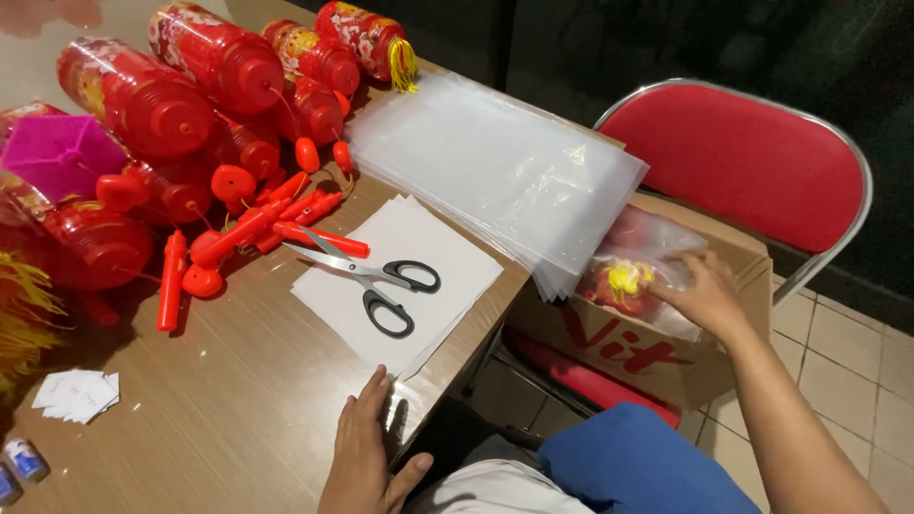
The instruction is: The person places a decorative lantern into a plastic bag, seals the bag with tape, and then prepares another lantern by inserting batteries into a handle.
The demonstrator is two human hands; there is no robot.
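Resting flat and open on the table [238, 419], left hand [367, 447], right hand [705, 295] gripping bagged lantern [628, 276] in box [666, 366]

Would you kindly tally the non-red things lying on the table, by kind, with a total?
Scissors, black-handled: 1
Stack of clear plastic bags: 1
Stack of white paper sheets under the scissors: 1
Pile of small white slips: 1
Magenta folded piece: 1
Small blue-labelled bottles at the table's corner: 2
Total: 7
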